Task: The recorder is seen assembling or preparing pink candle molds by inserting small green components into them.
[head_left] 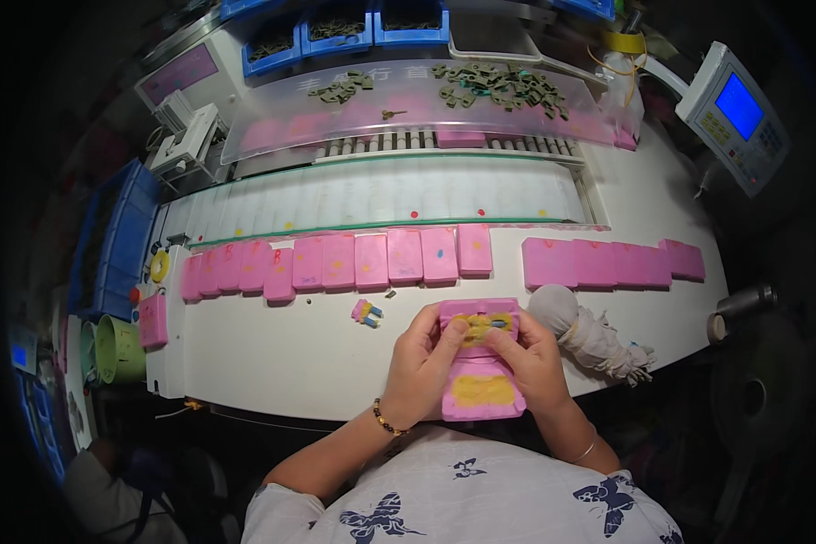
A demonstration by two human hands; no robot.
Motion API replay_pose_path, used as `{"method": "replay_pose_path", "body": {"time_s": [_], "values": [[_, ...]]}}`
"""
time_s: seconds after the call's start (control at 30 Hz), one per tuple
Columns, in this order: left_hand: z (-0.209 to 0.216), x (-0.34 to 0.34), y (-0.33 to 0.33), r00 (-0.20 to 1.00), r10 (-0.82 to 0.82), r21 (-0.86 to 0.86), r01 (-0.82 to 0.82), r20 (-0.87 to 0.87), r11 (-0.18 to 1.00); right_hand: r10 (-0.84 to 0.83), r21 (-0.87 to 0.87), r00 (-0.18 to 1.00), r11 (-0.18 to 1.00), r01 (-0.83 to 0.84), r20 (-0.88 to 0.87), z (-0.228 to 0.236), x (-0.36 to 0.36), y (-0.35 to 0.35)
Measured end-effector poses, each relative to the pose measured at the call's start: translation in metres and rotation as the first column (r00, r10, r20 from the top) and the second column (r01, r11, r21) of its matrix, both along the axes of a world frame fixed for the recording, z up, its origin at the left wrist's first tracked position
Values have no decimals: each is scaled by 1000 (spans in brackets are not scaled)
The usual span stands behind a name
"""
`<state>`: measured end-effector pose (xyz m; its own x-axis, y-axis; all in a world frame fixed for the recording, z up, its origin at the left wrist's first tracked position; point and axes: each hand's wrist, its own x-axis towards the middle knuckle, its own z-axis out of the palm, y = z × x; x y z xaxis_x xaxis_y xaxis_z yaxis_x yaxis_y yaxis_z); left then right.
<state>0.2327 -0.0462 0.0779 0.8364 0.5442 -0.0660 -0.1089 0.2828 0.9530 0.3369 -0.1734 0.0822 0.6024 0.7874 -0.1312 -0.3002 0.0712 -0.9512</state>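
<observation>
Close in front of me, both hands hold a pink block-shaped mould (480, 410) that lies opened into two hinged or adjoining halves. Each half has a yellow-stained middle, and the far half shows some blue in it. My left hand (424, 364) grips the far half's left side, while my right hand (533, 355) grips its right side. Both thumbs press onto the yellow area, hiding part of it. To the left on the white table lies a small pink, yellow and blue piece (366, 313). Beside my right hand is a round white cloth bundle (598, 337).
Pink blocks (338, 261) line the table's far side, with another group (598, 263) at right. Beyond them run a glass-covered bed (381, 195) and a translucent sheet (272, 113) bearing small grey-green parts. A control panel (739, 113) stands right; green cups (118, 349) left.
</observation>
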Motion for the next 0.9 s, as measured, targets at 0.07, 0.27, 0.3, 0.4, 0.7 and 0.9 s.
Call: {"method": "replay_pose_path", "body": {"time_s": [0.07,0.27,0.3,0.4,0.7,0.9], "values": [[1,-8,14,999,-4,62,7,-51,998,-65,66,997,996,68,-43,-1,1,-2],[-7,-36,75,901,417,919,-59,-119,389,-237,154,968,963,223,80,2,19,-18],[-11,-38,79,888,441,941,-26,-133,336,-290,185,952,945,269,96,3,22,-19],[-12,-36,80,894,418,939,8,-161,344,-362,247,928,910,333,85,7,34,-30],[24,43,34,987,-142,312,158,-75,937,-575,266,769,816,514,280,9,57,-59],[8,101,-7,963,-269,489,250,-32,836,-657,282,679,754,594,328,12,57,-73]]}}
